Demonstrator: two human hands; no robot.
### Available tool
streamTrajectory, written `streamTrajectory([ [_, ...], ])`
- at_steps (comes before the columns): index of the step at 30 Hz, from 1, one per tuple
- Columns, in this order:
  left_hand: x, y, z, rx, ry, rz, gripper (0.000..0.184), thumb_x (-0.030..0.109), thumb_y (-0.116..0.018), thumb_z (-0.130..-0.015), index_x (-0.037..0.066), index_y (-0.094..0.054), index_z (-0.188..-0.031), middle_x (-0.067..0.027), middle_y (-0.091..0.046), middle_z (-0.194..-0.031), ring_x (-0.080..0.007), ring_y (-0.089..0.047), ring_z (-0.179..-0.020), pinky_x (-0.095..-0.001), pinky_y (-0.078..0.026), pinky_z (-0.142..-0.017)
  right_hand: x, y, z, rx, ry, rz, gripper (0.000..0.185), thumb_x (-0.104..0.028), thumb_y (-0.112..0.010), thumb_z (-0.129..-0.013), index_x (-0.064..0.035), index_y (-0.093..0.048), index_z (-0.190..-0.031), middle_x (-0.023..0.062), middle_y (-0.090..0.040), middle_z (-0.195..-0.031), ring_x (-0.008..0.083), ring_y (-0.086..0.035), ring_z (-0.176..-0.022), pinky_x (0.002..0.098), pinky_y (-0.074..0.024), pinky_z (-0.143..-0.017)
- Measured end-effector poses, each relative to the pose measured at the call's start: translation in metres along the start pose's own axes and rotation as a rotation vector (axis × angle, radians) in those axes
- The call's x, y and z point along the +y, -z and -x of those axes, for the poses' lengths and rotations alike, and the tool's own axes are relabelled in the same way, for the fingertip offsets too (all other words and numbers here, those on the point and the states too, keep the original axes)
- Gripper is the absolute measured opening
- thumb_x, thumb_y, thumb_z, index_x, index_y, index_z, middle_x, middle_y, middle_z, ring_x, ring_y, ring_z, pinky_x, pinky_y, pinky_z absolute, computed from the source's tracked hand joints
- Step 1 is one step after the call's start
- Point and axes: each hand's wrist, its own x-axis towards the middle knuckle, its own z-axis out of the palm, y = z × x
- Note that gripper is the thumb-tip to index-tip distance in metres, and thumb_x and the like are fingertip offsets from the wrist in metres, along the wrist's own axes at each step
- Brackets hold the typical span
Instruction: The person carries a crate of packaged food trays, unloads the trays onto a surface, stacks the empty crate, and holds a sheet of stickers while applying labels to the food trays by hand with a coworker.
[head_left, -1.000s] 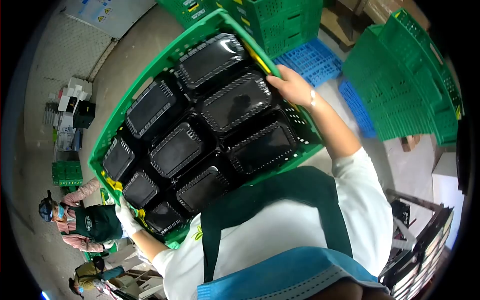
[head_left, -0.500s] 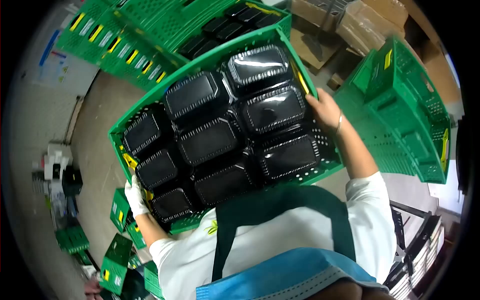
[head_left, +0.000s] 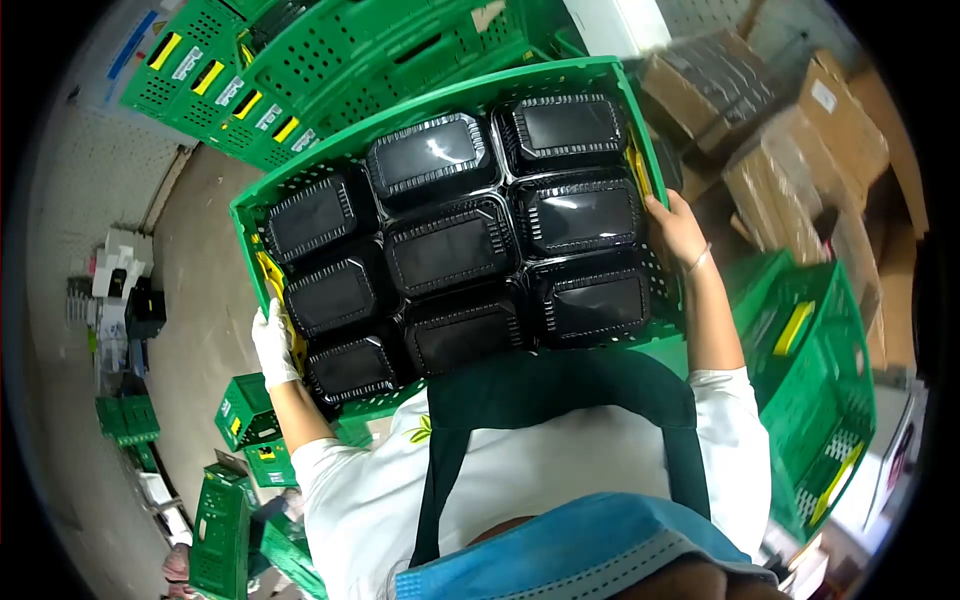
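Observation:
I hold a green plastic crate (head_left: 641, 115) in front of my body, tilted a little in view. Inside it sit several black plastic food containers (head_left: 447, 248) with ribbed rims, lined up in rows of three. My left hand (head_left: 273, 345), in a white glove, is closed on the crate's left side by a yellow handle (head_left: 270, 275). On the opposite side my bare right hand (head_left: 680, 232) grips the rim just below another yellow handle (head_left: 638, 172). Some fingers of both hands are hidden behind the crate walls.
Green crates with yellow handles (head_left: 208, 78) are stacked at the upper left, and more green crates (head_left: 400, 60) stand beyond mine. Cardboard boxes (head_left: 785, 185) lie at the right, above a green crate (head_left: 820, 390). Other crates (head_left: 247, 408) are at the lower left.
The view has turned. My held crate sits slightly higher and more level in view. The right-hand crate has shifted down, and the black containers behind mine have mostly left view. Both hands keep their hold.

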Motion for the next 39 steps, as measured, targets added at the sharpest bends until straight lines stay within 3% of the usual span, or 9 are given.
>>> streamTrajectory([
  [3, 0.027, -0.019, 0.014, 0.091, 0.01, 0.038, 0.021, 0.025, -0.052, -0.083, 0.015, -0.047, -0.064, 0.0082, -0.036, -0.045, -0.0034, -0.029, -0.031, -0.0188, -0.02, -0.029, -0.087, 0.042, -0.054, -0.114, -0.147, 0.061, 0.031, -0.025, -0.052, -0.083, 0.0052, -0.053, -0.09, 0.0047, -0.056, -0.071, 0.0122, -0.05, -0.065, 0.0258, -0.0413, -0.06],
  [6, 0.069, -0.043, 0.024, 0.089, 0.193, 0.169, 0.022, 0.024, -0.053, -0.082, 0.015, -0.047, -0.062, 0.0074, -0.037, -0.046, -0.0041, -0.029, -0.031, -0.0195, -0.019, -0.029, -0.112, 0.045, -0.123, -0.073, 0.26, 0.41, 0.035, -0.03, -0.051, -0.082, 0.0043, -0.054, -0.085, 0.0056, -0.054, -0.062, 0.0121, -0.05, -0.055, 0.0264, -0.0402, -0.051],
  [9, 0.075, -0.102, -0.01, 0.079, 0.282, 0.168, 0.021, 0.025, -0.054, -0.081, 0.014, -0.049, -0.063, 0.0066, -0.036, -0.046, -0.0046, -0.029, -0.033, -0.0198, -0.021, -0.03, -0.121, 0.023, -0.23, -0.231, -0.081, 0.522, 0.038, -0.033, -0.05, -0.082, 0.0042, -0.055, -0.085, 0.0113, -0.057, -0.062, 0.019, -0.054, -0.056, 0.031, -0.0426, -0.054],
  [14, 0.035, -0.192, -0.096, 0.255, 0.116, -0.273, 0.025, 0.026, -0.053, -0.081, 0.003, -0.055, -0.073, -0.0002, -0.045, -0.048, -0.0098, -0.036, -0.036, -0.0261, -0.028, -0.035, -0.038, -0.011, -0.353, -0.119, -0.085, 1.029, 0.047, -0.036, -0.044, -0.082, 0.001, -0.048, -0.111, 0.0258, -0.05, -0.108, 0.0348, -0.047, -0.104, 0.0383, -0.0372, -0.088],
  [20, 0.042, -0.192, -0.099, 0.266, 0.139, -0.449, 0.024, 0.023, -0.052, -0.082, -0.002, -0.053, -0.079, -0.0055, -0.05, -0.058, -0.0123, -0.041, -0.05, -0.0288, -0.036, -0.047, -0.042, -0.016, -0.357, -0.053, -0.082, 1.138, 0.046, -0.041, -0.041, -0.083, -0.0017, -0.052, -0.104, 0.0233, -0.054, -0.102, 0.036, -0.051, -0.096, 0.0413, -0.0403, -0.082],
  [25, 0.045, -0.17, -0.066, 0.133, -0.015, -0.521, 0.027, 0.022, -0.057, -0.077, -0.004, -0.05, -0.077, -0.0233, -0.055, -0.074, -0.039, -0.052, -0.066, -0.0381, -0.042, -0.062, -0.039, -0.026, -0.388, -0.12, -0.055, 1.215, 0.05, -0.044, -0.035, -0.085, 0.0012, -0.047, -0.104, 0.0252, -0.053, -0.101, 0.0378, -0.05, -0.096, 0.0426, -0.04, -0.082],
  [30, 0.037, -0.172, 0.039, 0.201, 0.288, -0.746, 0.028, 0.032, -0.05, -0.08, 0.007, -0.058, -0.09, -0.0217, -0.058, -0.079, -0.037, -0.056, -0.074, -0.0421, -0.045, -0.066, -0.011, -0.013, -0.423, -0.18, 0.174, 1.154, 0.05, -0.046, -0.037, -0.082, -0.0068, -0.05, -0.11, 0.0224, -0.053, -0.102, 0.0368, -0.05, -0.094, 0.0417, -0.0391, -0.079],
  [36, 0.06, -0.154, 0.049, 0.056, 0.277, -0.585, 0.034, 0.034, -0.041, -0.082, 0.005, -0.059, -0.078, -0.0168, -0.061, -0.078, -0.0313, -0.06, -0.07, -0.0415, -0.048, -0.06, -0.034, -0.027, -0.401, -0.424, 0.46, 1.259, 0.036, -0.026, -0.04, -0.085, -0.0122, -0.047, -0.117, 0.0169, -0.058, -0.089, 0.0272, -0.054, -0.075, 0.0365, -0.044, -0.067],
  [39, 0.04, -0.115, 0.079, -0.017, 0.197, -0.357, 0.051, 0.045, -0.046, -0.077, -0.002, -0.053, -0.097, -0.0241, -0.057, -0.084, -0.036, -0.057, -0.082, -0.0413, -0.045, -0.073, -0.061, -0.062, -0.37, -0.302, 0.474, 1.351, 0.038, -0.027, -0.044, -0.084, -0.0083, -0.046, -0.116, 0.0165, -0.057, -0.094, 0.0274, -0.054, -0.081, 0.0358, -0.0434, -0.071],
])
